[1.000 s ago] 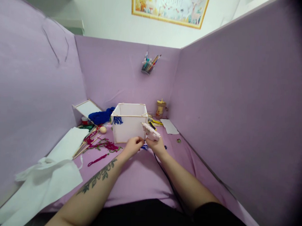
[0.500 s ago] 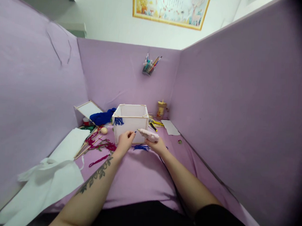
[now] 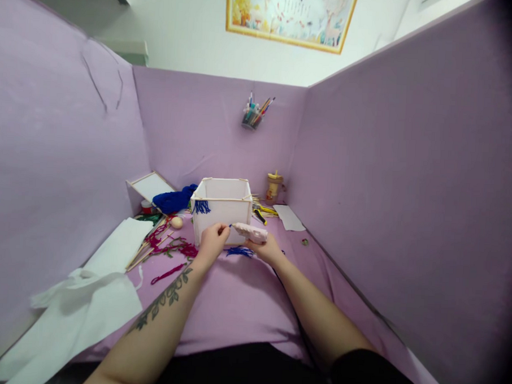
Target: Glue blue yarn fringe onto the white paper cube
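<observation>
Pinched in my left hand (image 3: 214, 238) is a short piece of blue yarn (image 3: 230, 226), its tip showing beyond the closed fingers. My right hand (image 3: 268, 249) grips a pale pink glue gun (image 3: 251, 232), whose nozzle points left at the yarn, touching or almost touching it. Just behind both hands stands a white open-topped box (image 3: 221, 211) with thin wooden sticks along its edges. A blue yarn fringe (image 3: 202, 206) hangs at its upper left front. Cut blue yarn strands (image 3: 240, 251) lie on the cloth below the hands.
At the left are magenta yarn (image 3: 186, 246), wooden sticks (image 3: 145, 256), white fabric (image 3: 102, 298) and a blue yarn bundle (image 3: 173, 201). Yellow-handled pliers (image 3: 266, 209), a white sheet (image 3: 289, 218) and a yellow cup (image 3: 274, 187) sit to the right. Purple panels (image 3: 216, 128) enclose the table.
The glue gun has dipped slightly, and its nozzle is now closer to the yarn in my left hand. The box and the loose strands stay where they were.
</observation>
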{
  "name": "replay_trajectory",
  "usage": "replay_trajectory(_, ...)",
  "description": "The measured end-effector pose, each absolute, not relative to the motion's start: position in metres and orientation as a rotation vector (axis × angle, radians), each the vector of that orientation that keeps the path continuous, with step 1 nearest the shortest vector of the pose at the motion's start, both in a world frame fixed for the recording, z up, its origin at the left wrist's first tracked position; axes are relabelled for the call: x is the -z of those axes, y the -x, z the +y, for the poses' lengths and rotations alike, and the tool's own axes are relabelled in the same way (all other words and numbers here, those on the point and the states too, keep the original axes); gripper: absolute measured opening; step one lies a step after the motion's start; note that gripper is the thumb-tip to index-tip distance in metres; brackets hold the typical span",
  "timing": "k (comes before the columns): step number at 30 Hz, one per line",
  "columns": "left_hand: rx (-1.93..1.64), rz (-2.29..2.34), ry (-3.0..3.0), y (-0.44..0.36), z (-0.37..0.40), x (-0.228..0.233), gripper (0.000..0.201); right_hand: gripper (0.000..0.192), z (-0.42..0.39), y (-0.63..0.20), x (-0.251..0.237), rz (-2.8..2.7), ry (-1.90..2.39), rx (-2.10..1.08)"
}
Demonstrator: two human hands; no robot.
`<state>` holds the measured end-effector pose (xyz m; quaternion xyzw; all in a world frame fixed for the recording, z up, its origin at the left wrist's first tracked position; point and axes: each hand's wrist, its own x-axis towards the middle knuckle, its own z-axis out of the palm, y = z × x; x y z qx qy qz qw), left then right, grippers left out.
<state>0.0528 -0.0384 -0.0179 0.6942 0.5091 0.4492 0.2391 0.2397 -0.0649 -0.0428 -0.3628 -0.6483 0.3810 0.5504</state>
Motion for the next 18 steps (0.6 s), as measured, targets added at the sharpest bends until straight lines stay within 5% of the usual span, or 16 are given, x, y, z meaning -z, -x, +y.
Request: replay_trajectory(18, -1.232, 1.384, -1.861, -0.0536, -0.0411, 0.0150, 0.032, 0.044, -0.0654, -0.2395, 0.0402, -1.545, 0.837, -0.877)
